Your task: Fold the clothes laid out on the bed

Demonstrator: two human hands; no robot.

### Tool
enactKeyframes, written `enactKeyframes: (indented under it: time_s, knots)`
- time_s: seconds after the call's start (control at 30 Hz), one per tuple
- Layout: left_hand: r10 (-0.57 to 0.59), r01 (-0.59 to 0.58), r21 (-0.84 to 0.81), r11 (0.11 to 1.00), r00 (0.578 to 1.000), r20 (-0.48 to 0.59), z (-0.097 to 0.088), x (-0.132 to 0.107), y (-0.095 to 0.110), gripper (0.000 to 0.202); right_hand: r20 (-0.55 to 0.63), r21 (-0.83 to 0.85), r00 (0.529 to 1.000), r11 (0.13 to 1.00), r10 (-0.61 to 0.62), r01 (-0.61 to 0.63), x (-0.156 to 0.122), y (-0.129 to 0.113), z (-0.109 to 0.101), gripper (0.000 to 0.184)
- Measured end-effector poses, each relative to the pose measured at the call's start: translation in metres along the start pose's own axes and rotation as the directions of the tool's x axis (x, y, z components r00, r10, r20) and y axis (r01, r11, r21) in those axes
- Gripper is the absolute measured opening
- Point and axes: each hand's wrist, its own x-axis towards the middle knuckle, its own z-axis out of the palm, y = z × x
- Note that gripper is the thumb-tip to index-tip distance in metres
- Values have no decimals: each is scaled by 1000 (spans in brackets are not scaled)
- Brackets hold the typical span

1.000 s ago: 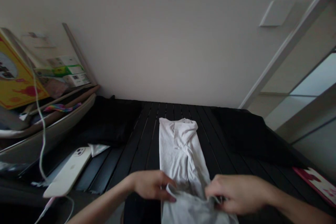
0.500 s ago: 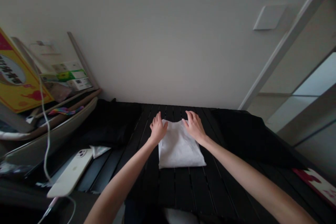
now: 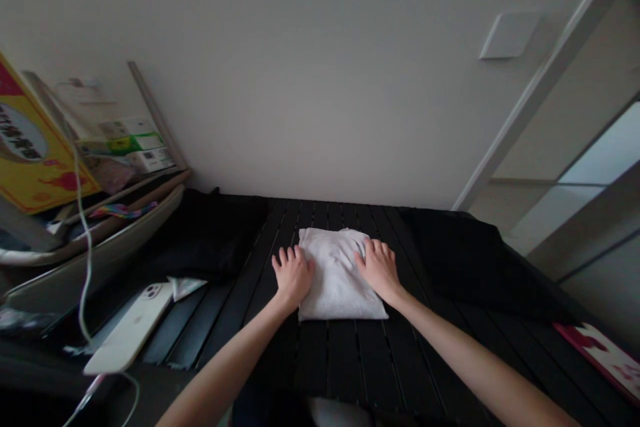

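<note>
A folded white cloth garment [image 3: 336,280] lies flat on the black slatted table [image 3: 345,360], roughly square, with small wrinkles near its upper right. At its left edge rests my left hand [image 3: 294,275], fingers spread, partly on the slats. My right hand [image 3: 380,267] lies over the garment's right edge with its fingers apart and the thumb on the fabric. Neither hand grips anything. The fingers cover parts of both side edges.
Dark cloth [image 3: 215,233] sits to the left and another black cloth [image 3: 465,257] to the right. A white phone [image 3: 131,330] with a cable is at lower left, below a bin [image 3: 150,213] of packages. A red-and-white flat item [image 3: 600,353] lies far right. Behind stands a wall [image 3: 320,80].
Both hands have come down toward me from the garment's far edge to its sides. The far edge, which curved like a neckline, is now straighter, and the fabric shows more wrinkles.
</note>
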Motion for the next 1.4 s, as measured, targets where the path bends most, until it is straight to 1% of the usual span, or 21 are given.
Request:
enactKeyframes:
  time_s: [0.07, 0.17, 0.27, 0.33, 0.43, 0.5, 0.67, 0.73, 0.8, 0.87, 0.93, 1.03, 1.1, 1.13, 1.17, 1.2, 1.23, 1.27, 1.3, 1.33, 1.4]
  knots:
    - [-35, 35, 18, 999, 999, 11, -5, -1, -5, 45, 96, -33, 989, 994, 109, -107, -5, 7, -6, 43]
    - [16, -13, -38, 999, 997, 80, -8, 1, -3, 35, 229, 38, 959, 983, 167, -180, -6, 10, -2, 35]
    - [63, -39, -145, 989, 985, 160, -7, 4, 11, 27, 229, 193, 962, 962, 149, -195, 2, 5, 8, 13]
    - [75, -30, -241, 970, 980, 182, -8, 6, 24, 24, 220, 267, 968, 947, 122, -180, 9, 4, 11, 3]
    - [78, 12, -422, 906, 978, 195, -12, 9, 45, 20, 204, 322, 973, 932, 105, -168, 19, 16, 5, 7]
    - [84, 31, -505, 862, 976, 203, -14, 11, 61, 19, 188, 338, 974, 922, 130, -189, 21, 30, 0, 11]
    - [98, 35, -578, 815, 975, 198, -14, 5, 99, 34, 196, 331, 954, 901, 225, -280, 10, 62, -3, 28]
    - [112, 24, -610, 792, 977, 184, -15, -1, 112, 36, 204, 349, 953, 893, 226, -286, 6, 71, -4, 27]
    - [128, 10, -670, 742, 980, 155, -20, -4, 125, 37, 196, 377, 957, 885, 213, -274, 5, 81, -12, 24]
    - [145, -7, -748, 664, 982, 119, -26, -5, 142, 40, 163, 395, 964, 881, 211, -260, 6, 92, -30, 26]
    - [172, -44, -820, 570, 983, 67, -31, 0, 167, 43, 89, 349, 968, 903, 235, -251, 11, 106, -57, 29]
    - [245, -118, -919, 376, 969, -24, -30, 15, 218, 47, -114, 136, 957, 958, 267, -251, 22, 131, -104, 31]
    - [334, -119, -964, 236, 942, -35, -24, 28, 254, 60, -271, -7, 919, 954, 287, -300, 29, 150, -128, 33]
    - [381, -101, -976, 191, 924, -21, -21, 34, 269, 69, -344, -50, 887, 937, 310, -346, 32, 159, -135, 35]
    - [420, -84, -981, 177, 908, -2, -17, 39, 281, 78, -409, -72, 849, 915, 336, -397, 35, 168, -138, 38]
    - [444, -79, -977, 197, 896, 17, -14, 43, 288, 84, -460, -77, 812, 895, 359, -439, 36, 175, -137, 41]
    - [453, -90, -965, 246, 891, 33, -12, 45, 291, 88, -491, -75, 788, 884, 371, -462, 37, 179, -133, 43]
    - [447, -113, -941, 319, 893, 44, -9, 47, 288, 88, -500, -75, 785, 885, 366, -460, 37, 181, -126, 44]
    - [432, -141, -903, 406, 900, 54, -7, 47, 281, 85, -486, -80, 806, 901, 339, -427, 36, 180, -117, 46]
    - [410, -164, -850, 500, 910, 66, -5, 46, 270, 79, -452, -88, 842, 925, 294, -370, 33, 176, -106, 48]
    - [340, -174, -707, 685, 935, 100, 0, 45, 237, 68, -349, -86, 923, 975, 162, -204, 26, 157, -84, 49]
